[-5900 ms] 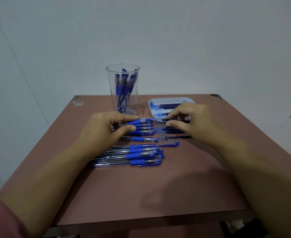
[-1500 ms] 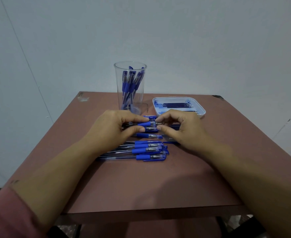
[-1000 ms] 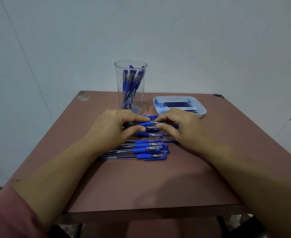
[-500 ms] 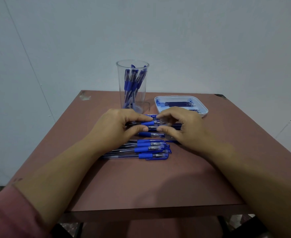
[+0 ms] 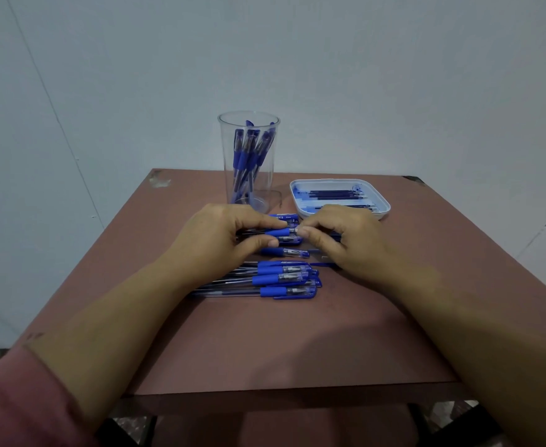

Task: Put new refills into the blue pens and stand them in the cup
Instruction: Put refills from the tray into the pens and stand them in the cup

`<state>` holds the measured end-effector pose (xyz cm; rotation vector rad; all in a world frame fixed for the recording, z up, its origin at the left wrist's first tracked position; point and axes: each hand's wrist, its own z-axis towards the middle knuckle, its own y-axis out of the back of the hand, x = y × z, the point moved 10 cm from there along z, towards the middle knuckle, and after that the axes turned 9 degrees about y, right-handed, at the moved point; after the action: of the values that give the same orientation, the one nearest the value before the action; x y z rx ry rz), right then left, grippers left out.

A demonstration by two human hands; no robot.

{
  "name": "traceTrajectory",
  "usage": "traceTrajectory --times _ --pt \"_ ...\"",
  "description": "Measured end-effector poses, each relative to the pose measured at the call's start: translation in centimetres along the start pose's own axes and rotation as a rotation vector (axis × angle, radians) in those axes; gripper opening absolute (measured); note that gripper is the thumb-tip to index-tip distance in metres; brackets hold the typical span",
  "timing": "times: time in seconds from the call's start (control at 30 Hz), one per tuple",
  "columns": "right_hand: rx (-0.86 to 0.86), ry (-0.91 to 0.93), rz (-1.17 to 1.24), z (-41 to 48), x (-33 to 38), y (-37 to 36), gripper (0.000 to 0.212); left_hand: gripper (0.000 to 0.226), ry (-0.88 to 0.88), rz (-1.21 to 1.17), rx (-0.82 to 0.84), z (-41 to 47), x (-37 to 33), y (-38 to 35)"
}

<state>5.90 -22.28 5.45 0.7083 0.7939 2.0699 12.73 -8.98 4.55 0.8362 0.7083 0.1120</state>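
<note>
Closing up a pen is the step in hand, as I judge it. The left hand (image 5: 220, 240) grips the blue pen (image 5: 278, 232) by its rubber sleeve between curled forefinger and thumb, low over the surface (image 5: 265, 343). The right hand (image 5: 339, 240) pinches the pen's tip end, its fingers (image 5: 316, 222) curled tight on it. I read this as seating a refill or screwing the nose back on, though the joint itself is hidden behind the fingertips.

Next I would expect a finishing twist, then a lift to the cup (image 5: 249, 162) just behind the left hand. Several pens already lean inside it, so this one must go in upright without knocking it over.

More pens (image 5: 281, 280) lie in rows beneath the hands and nearer me. Spare refills (image 5: 332, 193) sit in the white tray (image 5: 341, 217) behind the right hand.

The surface is a reddish-brown board, scuffed at its far left corner, set against a bare pale wall (image 5: 362, 75).
</note>
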Motion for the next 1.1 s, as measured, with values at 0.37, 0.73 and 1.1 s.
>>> traceTrajectory --times 0.37,0.73,1.1 --pt "0.002 0.011 -0.009 0.0 0.5 0.0 0.012 0.03 -0.002 -0.014 -0.008 0.0 0.1 0.0" --pt "0.017 -0.062 0.064 0.1 0.2 0.3 0.018 0.032 -0.02 -0.024 -0.051 -0.1 -0.4 0.6" --pt "0.348 -0.239 -0.014 -2.7 -3.1 1.2 0.019 0.029 0.044 -0.014 -0.067 -0.1 1.0 1.1"
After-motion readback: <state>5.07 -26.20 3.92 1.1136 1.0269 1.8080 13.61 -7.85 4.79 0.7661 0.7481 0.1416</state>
